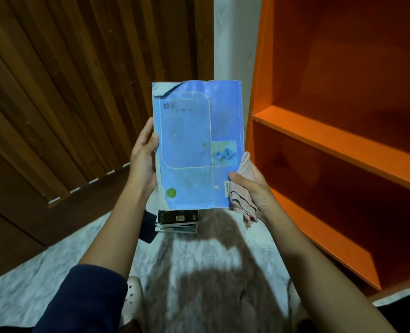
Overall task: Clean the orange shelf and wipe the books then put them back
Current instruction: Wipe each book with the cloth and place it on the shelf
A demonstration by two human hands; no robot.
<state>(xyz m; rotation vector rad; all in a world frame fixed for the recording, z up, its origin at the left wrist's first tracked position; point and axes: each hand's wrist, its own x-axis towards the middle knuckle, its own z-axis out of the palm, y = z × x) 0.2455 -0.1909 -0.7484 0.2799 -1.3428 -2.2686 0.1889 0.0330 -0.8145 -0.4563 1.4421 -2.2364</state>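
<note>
I hold a worn blue book upright in front of me, its top left corner torn and folded. My left hand grips its left edge. My right hand grips a crumpled pale cloth with dark lines and presses it against the book's lower right corner. The orange shelf stands open on the right, and its visible compartments hold nothing. A small stack of books lies on the floor below the blue book, partly hidden by it.
A brown slatted wooden door fills the left side. A white wall strip runs between door and shelf. The floor is pale marble with my shadow on it. A dark flat object lies beside the stack. My pale shoe shows below.
</note>
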